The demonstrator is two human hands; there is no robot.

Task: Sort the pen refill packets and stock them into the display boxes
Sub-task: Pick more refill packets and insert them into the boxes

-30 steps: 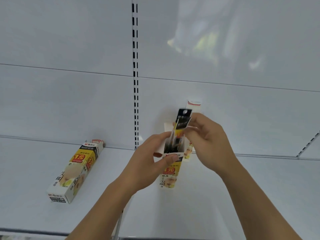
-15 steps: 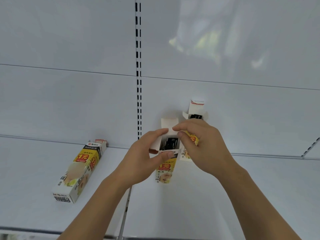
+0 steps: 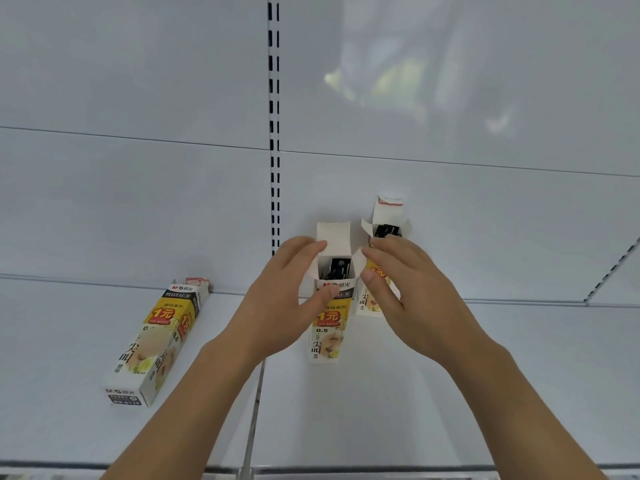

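White metal shop shelving fills the view: a glossy back panel with a slotted black upright [image 3: 274,133], and a bare white shelf [image 3: 519,375] carrying three items. Towards the rear edge of the shelf, near its middle, stands an open white-and-yellow cardboard display box [image 3: 327,327], lid flap raised, with dark pen refill packets [image 3: 337,268] seated in its mouth. One second ago the right hand [image 3: 412,292] pinched a black-topped packet above this box; that packet is now down inside and released, so one insertion appears complete. The left hand [image 3: 277,306] grips the box's left side, thumb across its front. The right hand is now empty, fingers loosely curled beside the box's right flap, contact unclear. Just behind-right stands a second open matching box [image 3: 386,220], also holding dark packets. A third, closed box [image 3: 156,341] lies flat near the shelf's left end, apparently unstocked.
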